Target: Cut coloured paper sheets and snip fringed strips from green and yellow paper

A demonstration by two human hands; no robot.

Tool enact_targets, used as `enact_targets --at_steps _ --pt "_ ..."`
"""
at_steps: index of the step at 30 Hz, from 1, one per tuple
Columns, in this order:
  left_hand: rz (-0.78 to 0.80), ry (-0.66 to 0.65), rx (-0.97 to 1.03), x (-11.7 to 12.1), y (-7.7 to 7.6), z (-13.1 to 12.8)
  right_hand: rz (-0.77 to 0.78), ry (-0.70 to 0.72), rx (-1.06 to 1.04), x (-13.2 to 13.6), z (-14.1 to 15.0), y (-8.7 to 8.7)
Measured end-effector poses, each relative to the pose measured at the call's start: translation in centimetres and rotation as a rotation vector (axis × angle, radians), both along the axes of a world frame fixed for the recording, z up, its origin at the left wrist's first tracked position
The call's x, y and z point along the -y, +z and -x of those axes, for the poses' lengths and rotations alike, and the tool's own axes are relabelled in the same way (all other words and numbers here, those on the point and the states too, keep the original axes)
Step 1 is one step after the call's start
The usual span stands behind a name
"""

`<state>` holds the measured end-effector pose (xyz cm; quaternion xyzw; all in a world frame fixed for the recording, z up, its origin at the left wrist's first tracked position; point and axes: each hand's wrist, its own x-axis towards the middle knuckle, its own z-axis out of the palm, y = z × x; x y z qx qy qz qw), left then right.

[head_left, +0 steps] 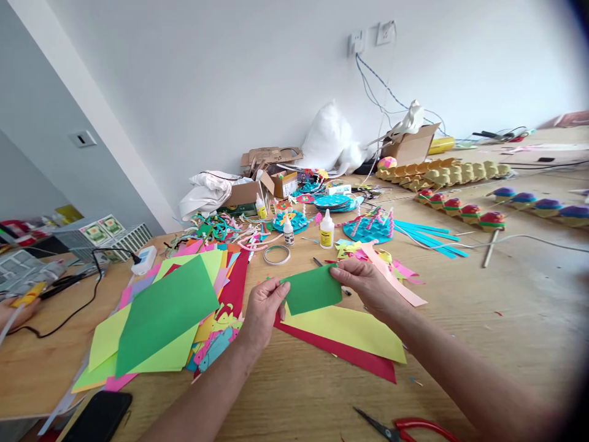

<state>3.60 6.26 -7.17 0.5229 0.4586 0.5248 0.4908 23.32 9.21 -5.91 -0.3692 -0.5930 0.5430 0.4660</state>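
A small green paper rectangle (pixel 313 290) is stretched between my two hands above the table. My left hand (pixel 263 306) pinches its left edge between thumb and fingers. At the upper right corner, my right hand (pixel 363 281) grips the same piece. Beneath it lie a yellow paper strip (pixel 352 331) and a red paper strip (pixel 363 363), partly overlapping. Left of my left hand spreads a pile of coloured sheets, with a large green sheet (pixel 170 310) on top. Several fish-shaped paper cutouts (pixel 216 350) sit by that pile.
Red-handled scissors (pixel 396 430) lie at the front edge, a black phone (pixel 99 417) at front left. Glue bottles (pixel 326 232), a tape roll (pixel 277 255) and blue paper strips (pixel 432 236) stand or lie behind my hands. Painted egg-carton pieces (pixel 464 212) are at right. Another person's hand (pixel 16 313) shows far left.
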Motion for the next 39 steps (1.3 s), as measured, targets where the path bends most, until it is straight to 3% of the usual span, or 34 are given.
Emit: enact_targets --at_steps 11,18,33,39 --pt "0.039 0.000 0.137 0.1 0.3 -0.4 -0.092 -0.138 0.102 -0.4 0.1 -0.1" --pt "0.039 0.066 0.186 0.0 0.6 -0.2 -0.096 -0.039 0.176 -0.2 0.0 0.4" --pt "0.034 0.065 0.256 -0.8 0.8 0.7 -0.223 -0.175 0.401 -0.4 0.0 -0.4" --pt "0.031 0.098 0.288 -0.8 1.3 0.8 -0.265 -0.124 0.435 -0.4 0.2 -0.7"
